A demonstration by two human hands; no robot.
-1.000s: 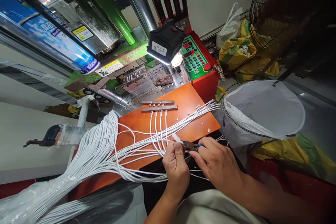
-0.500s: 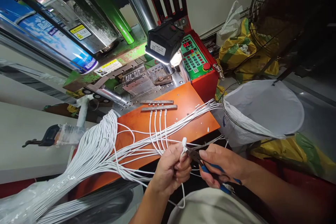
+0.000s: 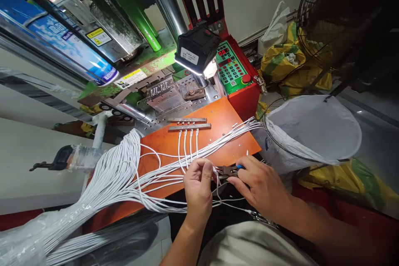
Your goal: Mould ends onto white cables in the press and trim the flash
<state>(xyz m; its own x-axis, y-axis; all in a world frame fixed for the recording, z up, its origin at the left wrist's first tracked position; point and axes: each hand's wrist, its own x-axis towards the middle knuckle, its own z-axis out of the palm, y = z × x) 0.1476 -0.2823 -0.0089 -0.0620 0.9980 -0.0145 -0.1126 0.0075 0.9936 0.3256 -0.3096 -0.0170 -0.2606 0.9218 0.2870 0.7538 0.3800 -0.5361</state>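
My left hand (image 3: pixel 200 185) is closed on a white cable (image 3: pixel 217 185), pinching it near its end between thumb and fingers. Blue-handled pliers (image 3: pixel 229 170) are gripped in my right hand (image 3: pixel 262 181), their jaws at the cable end beside my left fingertips. Whether the jaws bite the cable I cannot tell. Most of the handles are hidden by my right hand. Just beyond, several white cables run into a slotted metal bar (image 3: pixel 190 127) on the orange board (image 3: pixel 232 110).
A thick bundle of white cables (image 3: pixel 121 162) spreads across the board from the left. Behind stands a green press with a metal mould (image 3: pixel 163 93), a black lamp (image 3: pixel 197 48) and a red control box (image 3: pixel 230 68). At right is a white-lined wire basket (image 3: pixel 314 129).
Both hands have turned over, and the pliers now lie nearly level, with the back of my right hand uppermost. The white cable end that stuck up above my left fist now points toward the pliers.
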